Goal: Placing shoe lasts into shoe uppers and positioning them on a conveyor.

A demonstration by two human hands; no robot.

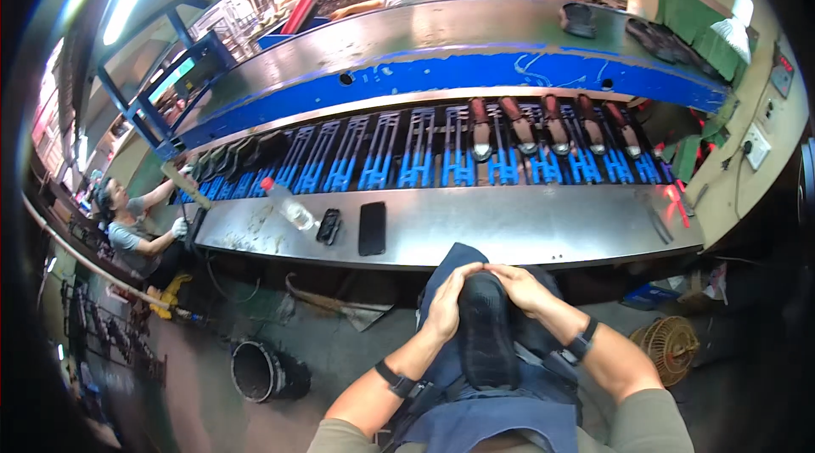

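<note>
Head view: steel bench (526, 232) fronts blue conveyor racks (441, 160)

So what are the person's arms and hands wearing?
Both forearms are bare, with no gloves on the left hand or the right hand. Each wrist carries a dark band: the left wristband and the right wristband, each looking like a watch or tracker. Short olive-grey sleeves show at the bottom edge, and a dark blue apron covers the lap.
</note>
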